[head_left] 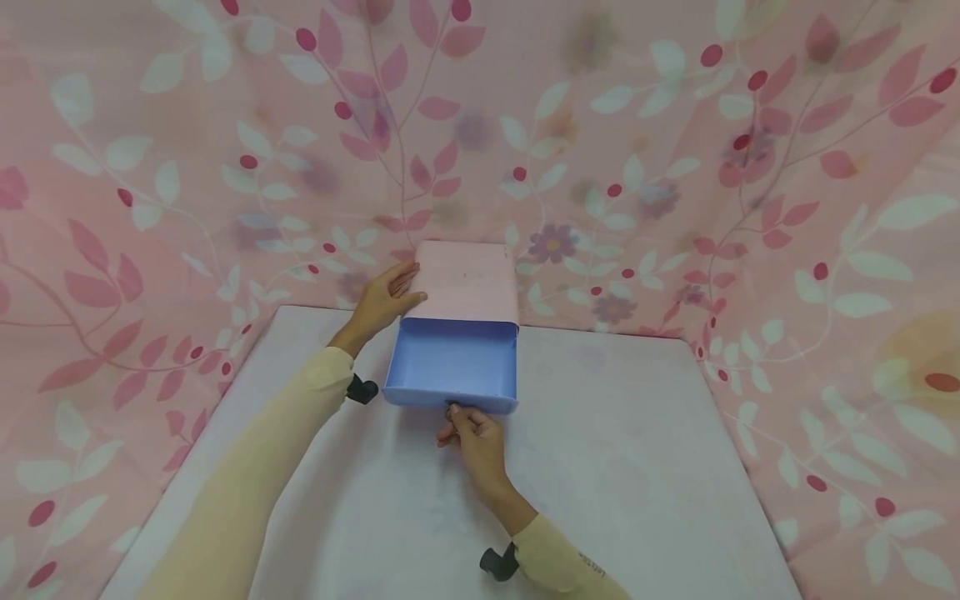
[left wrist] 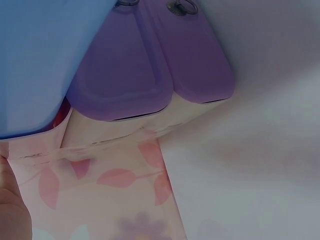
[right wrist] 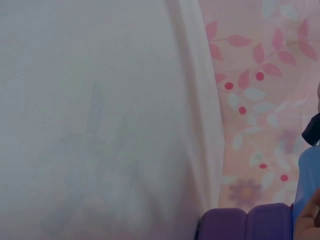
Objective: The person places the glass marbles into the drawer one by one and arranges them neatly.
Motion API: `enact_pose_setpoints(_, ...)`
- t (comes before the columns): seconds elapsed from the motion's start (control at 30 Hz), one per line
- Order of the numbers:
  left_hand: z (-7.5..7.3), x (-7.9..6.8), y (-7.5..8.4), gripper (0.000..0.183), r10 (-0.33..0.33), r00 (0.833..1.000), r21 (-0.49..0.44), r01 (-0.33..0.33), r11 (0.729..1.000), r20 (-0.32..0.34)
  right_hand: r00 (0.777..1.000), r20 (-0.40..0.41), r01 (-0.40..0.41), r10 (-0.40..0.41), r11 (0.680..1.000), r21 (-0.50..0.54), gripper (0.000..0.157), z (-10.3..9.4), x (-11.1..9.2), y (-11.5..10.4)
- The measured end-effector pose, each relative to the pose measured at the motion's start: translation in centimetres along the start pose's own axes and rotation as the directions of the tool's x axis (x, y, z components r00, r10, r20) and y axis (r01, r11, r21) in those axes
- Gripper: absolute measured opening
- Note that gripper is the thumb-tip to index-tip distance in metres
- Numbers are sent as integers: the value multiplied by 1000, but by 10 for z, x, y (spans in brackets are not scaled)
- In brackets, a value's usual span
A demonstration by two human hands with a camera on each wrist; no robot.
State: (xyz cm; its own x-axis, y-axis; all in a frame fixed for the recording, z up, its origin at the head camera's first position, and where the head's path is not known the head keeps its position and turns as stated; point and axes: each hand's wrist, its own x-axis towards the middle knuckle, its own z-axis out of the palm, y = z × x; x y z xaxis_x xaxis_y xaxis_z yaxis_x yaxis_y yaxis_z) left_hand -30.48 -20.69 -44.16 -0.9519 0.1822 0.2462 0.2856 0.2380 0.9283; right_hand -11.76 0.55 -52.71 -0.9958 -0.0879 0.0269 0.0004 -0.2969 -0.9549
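Note:
A small pink drawer cabinet stands at the back of the table, its blue drawer pulled out toward me. Nothing lies inside the drawer. At its front, my right hand pinches the small pull between thumb and fingers. My left hand rests against the cabinet's left side, thumb near the front top edge and fingers farther back. Under the blue drawer, the left wrist view shows two closed purple drawers with metal ring pulls. In the right wrist view the blue drawer shows at the right edge.
A white cloth covers the table. Pink floral fabric hangs close behind the cabinet and along both sides. Dark wrist cameras stick out from both sleeves.

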Motion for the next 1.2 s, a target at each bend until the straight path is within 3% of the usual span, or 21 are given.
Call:
enact_pose_setpoints(0.13,-3,0,1,76,-4,1000,6,4,1000,-11,1000,8,-1,2,1000,-11,34,1,3,-2)
enact_pose_setpoints(0.5,-10,-10,31,73,-11,1000,-22,11,1000,26,999,31,42,-39,994,-100,41,-2,25,-13)
enact_pose_setpoints(0.87,-8,-5,24,73,26,999,-72,-24,997,24,998,18,56,-55,997,-57,37,0,57,-22)
enact_pose_setpoints(1.2,-2,-7,19,73,35,999,-91,-32,995,34,998,-29,51,-54,993,-106,43,-2,75,-23)
